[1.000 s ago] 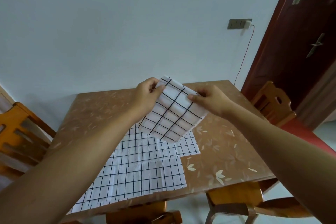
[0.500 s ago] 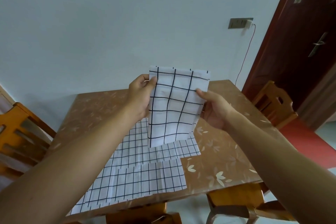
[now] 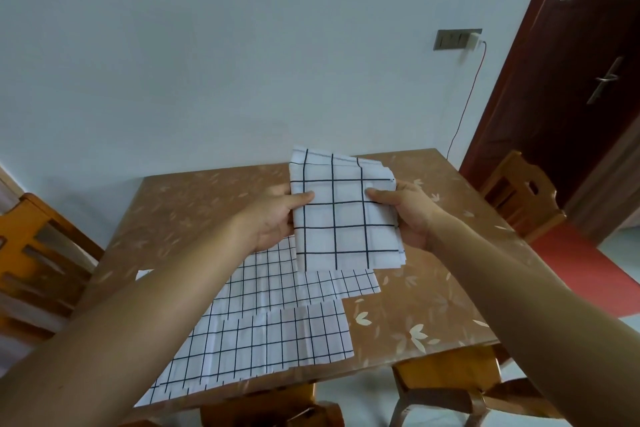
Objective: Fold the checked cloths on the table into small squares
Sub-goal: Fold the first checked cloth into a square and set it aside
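In the head view I hold the folded cloth (image 3: 341, 218) above the table (image 3: 433, 305), left hand (image 3: 273, 218) pinching its left edge, right hand (image 3: 412, 215) its right, thumbs on the near face. Next, I judge, comes one more fold or laying it down. My fingers behind it are hidden, and my left arm covers part of the flat cloths (image 3: 277, 333), perhaps two.

L grip (image 3: 273, 218), R grip (image 3: 408, 215): thumb-pinch, raised

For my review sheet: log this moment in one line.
left hand: grips folded cloth | right hand: grips it too | held above table | other cloths: flat on table
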